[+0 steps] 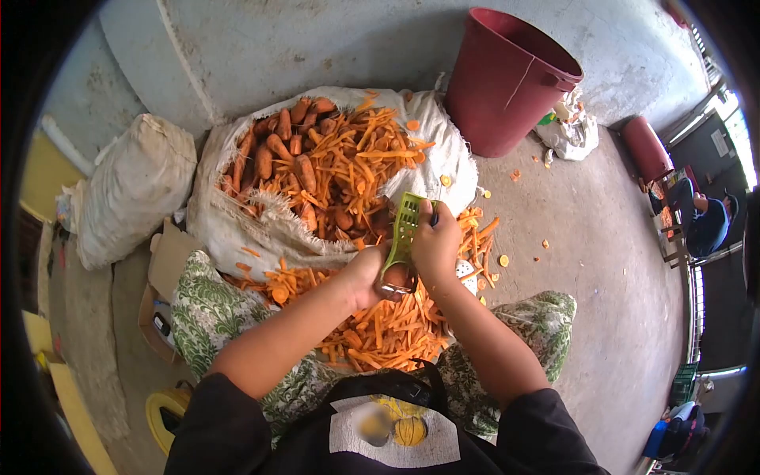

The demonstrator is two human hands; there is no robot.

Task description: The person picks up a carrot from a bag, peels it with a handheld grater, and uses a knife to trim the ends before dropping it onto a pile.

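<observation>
My left hand [366, 277] is wrapped round a carrot [398, 275], whose end shows under the tool. In my right hand [437, 244] is a green-handled peeler [406, 226], its metal blade end at the carrot. Both hands nearly meet above a heap of orange peelings [388, 332] between my knees. Just beyond them lies an open white sack [277, 237] holding whole carrots [305, 172] and many peeled strips [368, 150]. Part of a white perforated container [467, 275] shows beside my right wrist.
A tall red bin [507, 87] stands against the wall behind the sack. To the left are a full white sack [138, 190], a cardboard box [168, 265] and a yellow container [162, 412]. Carrot slices dot the floor. Another person [708, 222] sits at the far right.
</observation>
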